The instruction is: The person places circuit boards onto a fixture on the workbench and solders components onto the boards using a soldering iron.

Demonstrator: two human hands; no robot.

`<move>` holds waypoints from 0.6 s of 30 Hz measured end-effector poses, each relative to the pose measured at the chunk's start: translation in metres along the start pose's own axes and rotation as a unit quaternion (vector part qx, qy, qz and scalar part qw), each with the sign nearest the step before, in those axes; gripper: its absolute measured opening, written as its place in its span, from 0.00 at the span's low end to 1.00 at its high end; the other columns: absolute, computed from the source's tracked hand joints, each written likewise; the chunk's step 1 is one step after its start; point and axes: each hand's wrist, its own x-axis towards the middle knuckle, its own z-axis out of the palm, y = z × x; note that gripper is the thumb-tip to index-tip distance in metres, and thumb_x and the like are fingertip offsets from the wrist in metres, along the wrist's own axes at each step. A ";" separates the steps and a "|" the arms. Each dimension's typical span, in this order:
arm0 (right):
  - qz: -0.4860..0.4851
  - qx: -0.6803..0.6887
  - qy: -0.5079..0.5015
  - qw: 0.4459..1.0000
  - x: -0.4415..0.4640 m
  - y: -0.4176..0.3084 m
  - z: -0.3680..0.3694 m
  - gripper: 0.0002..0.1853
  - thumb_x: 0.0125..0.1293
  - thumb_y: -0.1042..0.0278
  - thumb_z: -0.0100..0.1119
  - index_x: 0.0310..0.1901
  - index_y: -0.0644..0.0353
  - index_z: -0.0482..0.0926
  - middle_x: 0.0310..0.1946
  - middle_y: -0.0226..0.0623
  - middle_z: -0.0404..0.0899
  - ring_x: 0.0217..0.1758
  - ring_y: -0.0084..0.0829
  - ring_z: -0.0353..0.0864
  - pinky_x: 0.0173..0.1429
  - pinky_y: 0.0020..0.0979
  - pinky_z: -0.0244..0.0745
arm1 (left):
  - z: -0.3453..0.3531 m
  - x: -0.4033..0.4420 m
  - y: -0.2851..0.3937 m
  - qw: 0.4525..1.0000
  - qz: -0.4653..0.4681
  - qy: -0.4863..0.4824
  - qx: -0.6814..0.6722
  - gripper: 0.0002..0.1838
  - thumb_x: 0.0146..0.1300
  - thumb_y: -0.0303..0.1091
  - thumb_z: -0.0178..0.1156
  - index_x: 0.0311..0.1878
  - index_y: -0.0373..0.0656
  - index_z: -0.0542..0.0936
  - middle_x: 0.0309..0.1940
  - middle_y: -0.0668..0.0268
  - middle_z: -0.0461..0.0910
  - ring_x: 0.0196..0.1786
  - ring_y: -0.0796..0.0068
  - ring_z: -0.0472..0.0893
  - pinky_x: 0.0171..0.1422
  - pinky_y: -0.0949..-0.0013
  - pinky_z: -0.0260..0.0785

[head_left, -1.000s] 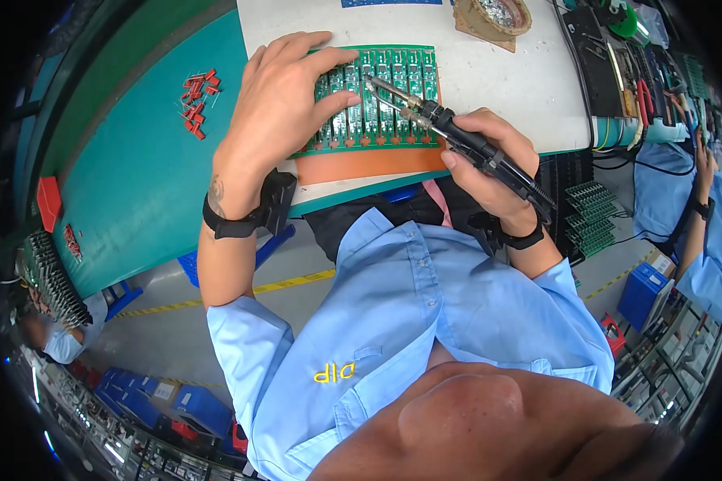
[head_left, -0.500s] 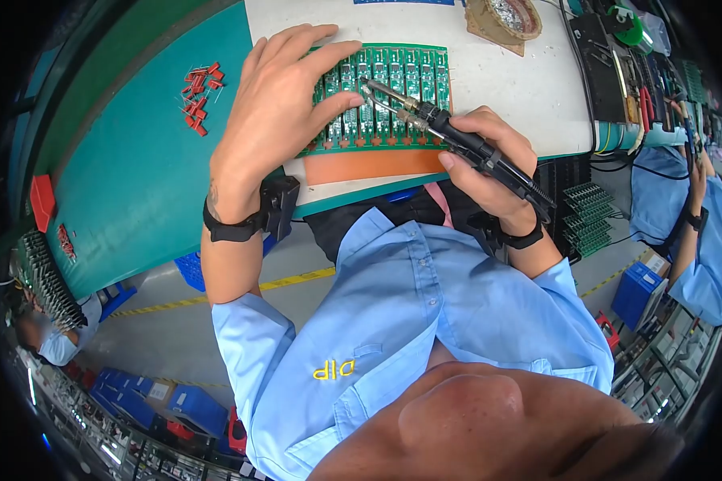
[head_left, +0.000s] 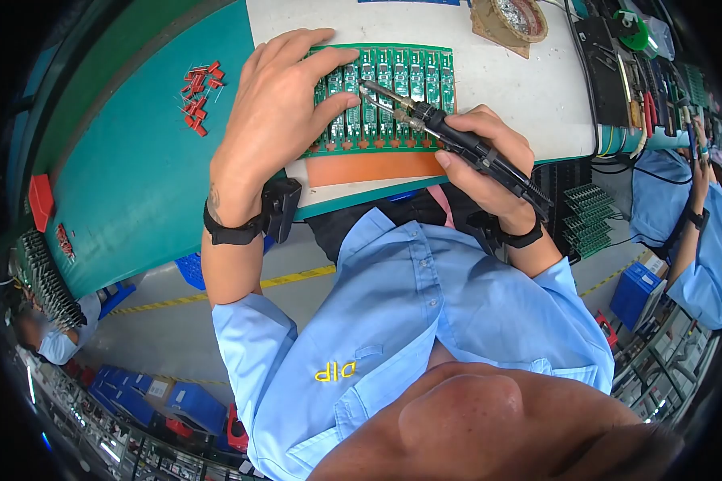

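Note:
A green panel of joined circuit boards (head_left: 401, 76) lies on the white part of the bench. My left hand (head_left: 277, 100) rests over its left end, fingers stretched out and spread, with index finger and thumb touching the panel. In my right hand (head_left: 497, 160) is a black soldering iron (head_left: 461, 143), the fingers wrapped round its handle. A thin metal tube runs alongside the iron's tip. The tip points left and sits at the panel's surface near my left thumb; exact contact is too small to tell. An orange strip (head_left: 369, 170) lies along the panel's near edge.
Loose red components (head_left: 196, 100) with wire leads lie on the green mat (head_left: 136, 168). A round container (head_left: 517, 18) holding silvery bits stands at the back. Hand tools (head_left: 642, 88) and cables are at the right, where a co-worker's arm (head_left: 694, 208) shows.
The panel and round container appear slightly further right in view. The iron's tip has shifted a little left across the panel. My left hand has barely moved.

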 end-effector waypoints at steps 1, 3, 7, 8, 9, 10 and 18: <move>0.000 0.000 0.000 1.000 0.000 0.000 0.000 0.22 0.59 0.80 0.75 0.56 0.69 0.82 0.40 0.43 0.84 0.40 0.29 0.82 0.45 0.28 0.74 | 0.001 0.000 0.000 1.000 -0.001 0.007 -0.007 0.24 0.57 0.37 0.79 0.58 0.48 0.88 0.65 0.59 0.82 0.71 0.51 0.76 0.76 0.49 0.66; 0.001 0.002 -0.001 1.000 0.000 0.000 0.000 0.22 0.59 0.81 0.75 0.56 0.69 0.82 0.40 0.43 0.84 0.40 0.29 0.82 0.45 0.28 0.74 | 0.002 -0.001 0.000 1.000 -0.002 0.006 -0.008 0.24 0.57 0.37 0.79 0.58 0.48 0.88 0.65 0.59 0.82 0.71 0.51 0.76 0.76 0.49 0.66; 0.002 0.005 -0.001 1.000 0.000 0.000 0.000 0.22 0.59 0.81 0.75 0.56 0.69 0.83 0.40 0.43 0.85 0.40 0.29 0.82 0.46 0.28 0.75 | 0.001 0.000 0.000 1.000 -0.004 0.005 -0.007 0.24 0.57 0.38 0.79 0.58 0.49 0.88 0.65 0.59 0.82 0.71 0.52 0.76 0.76 0.49 0.66; 0.004 0.006 -0.002 1.000 0.000 0.000 0.000 0.22 0.59 0.81 0.75 0.56 0.69 0.83 0.40 0.43 0.85 0.40 0.29 0.82 0.46 0.28 0.75 | 0.001 0.000 0.000 1.000 -0.005 0.003 -0.008 0.24 0.57 0.38 0.78 0.59 0.49 0.88 0.65 0.59 0.82 0.71 0.52 0.76 0.76 0.50 0.66; 0.004 0.006 -0.001 1.000 -0.001 0.000 0.000 0.22 0.59 0.81 0.75 0.56 0.69 0.83 0.40 0.43 0.85 0.40 0.29 0.82 0.46 0.28 0.75 | 0.001 0.000 0.000 1.000 -0.007 0.000 -0.008 0.24 0.57 0.38 0.78 0.59 0.49 0.88 0.65 0.59 0.82 0.71 0.52 0.76 0.76 0.50 0.66; 0.002 0.005 -0.002 1.000 0.000 0.000 0.000 0.22 0.59 0.81 0.75 0.56 0.69 0.82 0.40 0.44 0.85 0.41 0.30 0.83 0.46 0.29 0.75 | 0.000 0.000 0.000 1.000 -0.007 0.001 -0.007 0.24 0.57 0.38 0.78 0.59 0.49 0.88 0.65 0.59 0.82 0.71 0.52 0.76 0.76 0.50 0.66; -0.031 0.005 0.009 0.999 -0.002 -0.007 -0.009 0.23 0.59 0.82 0.74 0.57 0.70 0.81 0.41 0.47 0.85 0.42 0.33 0.84 0.48 0.32 0.77 | -0.001 0.000 -0.001 1.000 -0.003 -0.016 -0.005 0.25 0.61 0.38 0.76 0.62 0.47 0.85 0.69 0.57 0.80 0.72 0.50 0.76 0.76 0.50 0.68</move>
